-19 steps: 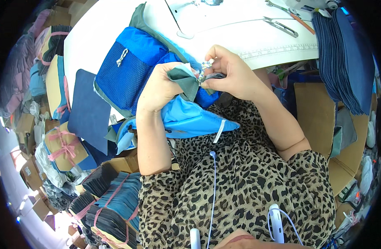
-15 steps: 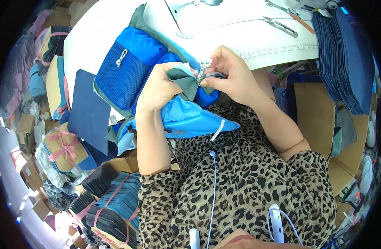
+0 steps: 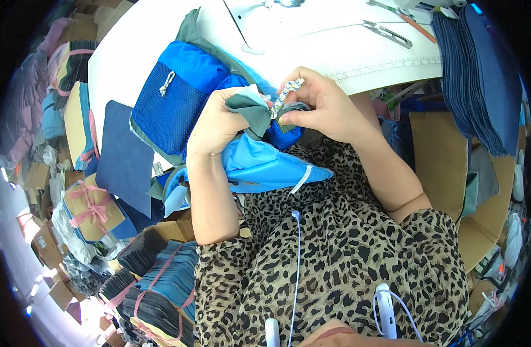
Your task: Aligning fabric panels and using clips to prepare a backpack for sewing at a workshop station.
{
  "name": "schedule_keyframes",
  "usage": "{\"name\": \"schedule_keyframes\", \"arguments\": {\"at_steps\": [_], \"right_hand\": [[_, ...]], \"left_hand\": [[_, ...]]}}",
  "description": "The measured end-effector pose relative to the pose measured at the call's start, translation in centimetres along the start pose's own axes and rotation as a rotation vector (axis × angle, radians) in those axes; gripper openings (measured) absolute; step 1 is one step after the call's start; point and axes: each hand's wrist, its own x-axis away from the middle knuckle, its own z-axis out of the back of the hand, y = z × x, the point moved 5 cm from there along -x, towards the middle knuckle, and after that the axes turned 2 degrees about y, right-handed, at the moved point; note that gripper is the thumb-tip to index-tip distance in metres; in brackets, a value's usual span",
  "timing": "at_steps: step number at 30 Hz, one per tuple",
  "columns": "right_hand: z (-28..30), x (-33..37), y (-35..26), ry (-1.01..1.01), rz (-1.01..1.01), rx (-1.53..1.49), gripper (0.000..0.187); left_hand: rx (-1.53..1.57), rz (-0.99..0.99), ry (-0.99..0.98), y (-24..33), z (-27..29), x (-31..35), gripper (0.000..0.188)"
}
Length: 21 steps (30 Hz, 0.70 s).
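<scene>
A blue bag piece [image 3: 174, 107] with a mesh pocket and a small knotted cord lies over the table's front edge. My left hand [image 3: 214, 124] is closed on the grey-green fabric [image 3: 251, 113] at its near side. Close beside it, my right hand [image 3: 329, 110] is closed too, thumb and fingers pinching fabric at the foot of a speckled white cord [image 3: 287, 95]. The cord stands up between both hands, its upper end by my right fingers. Light blue lining [image 3: 256, 168] with a white tab hangs below my hands. My fingers partly hide the pinched fabric.
Thread snips [image 3: 388, 33] and an orange-handled tool [image 3: 419, 29] lie on the white table [image 3: 317, 52]. Stacked navy pieces [image 3: 471, 81] hang at the right edge, above an open carton [image 3: 436, 168]. Tied fabric bundles [image 3: 161, 277] crowd the lower left.
More of the speckled cord now shows, rising up and right from between my hands. My right fingers have shifted slightly around it. The bag piece has barely moved.
</scene>
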Motion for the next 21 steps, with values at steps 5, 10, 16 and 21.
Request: {"name": "schedule_keyframes", "arguments": {"at_steps": [5, 10, 16, 21], "right_hand": [[-0.6, -0.1, 0.9, 0.125, 0.077, -0.114, 0.03], [-0.3, 0.2, 0.7, 0.202, 0.119, -0.067, 0.028], [-0.4, 0.3, -0.2, 0.117, 0.087, -0.03, 0.032], [-0.6, 0.6, -0.3, 0.168, 0.116, 0.024, 0.036]], "left_hand": [[-0.044, -0.027, 0.036, 0.0, 0.0, 0.0, 0.013], [-0.058, -0.053, 0.022, 0.1, -0.2, -0.3, 0.013], [0.052, -0.069, 0.005, 0.4, 0.0, -0.2, 0.014], [0.104, -0.04, 0.096, 0.4, -0.3, 0.4, 0.015]]}}
